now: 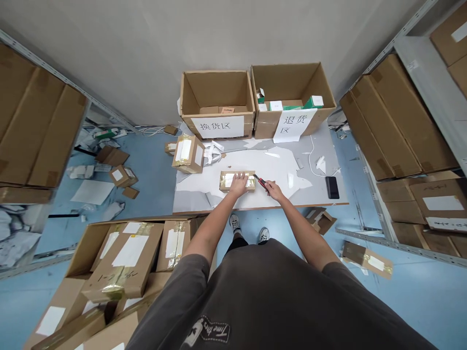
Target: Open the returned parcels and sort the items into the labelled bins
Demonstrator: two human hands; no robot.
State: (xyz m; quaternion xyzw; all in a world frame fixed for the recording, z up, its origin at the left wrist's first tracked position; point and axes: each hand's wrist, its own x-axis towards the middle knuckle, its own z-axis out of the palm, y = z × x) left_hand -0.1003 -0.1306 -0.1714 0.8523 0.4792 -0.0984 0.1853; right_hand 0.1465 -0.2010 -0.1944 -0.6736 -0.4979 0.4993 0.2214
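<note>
A small cardboard box [223, 182] with shiny tape and a white label lies on the table. My left hand [239, 183] rests on top of it with the fingers spread, covering part of the label. In my right hand [273, 189] is a red and black utility knife [261, 182], gripped by its handle. Its tip points up and left, close to the box's right end; whether it touches the box I cannot tell.
Behind stand two large open cartons [217, 125] [266, 130] with paper signs; the right one holds green-and-white boxes. A taped box [188, 154] stands left, a black phone [332, 187] right. A big carton [83, 233] of parcels is at lower left. Shelves flank both sides.
</note>
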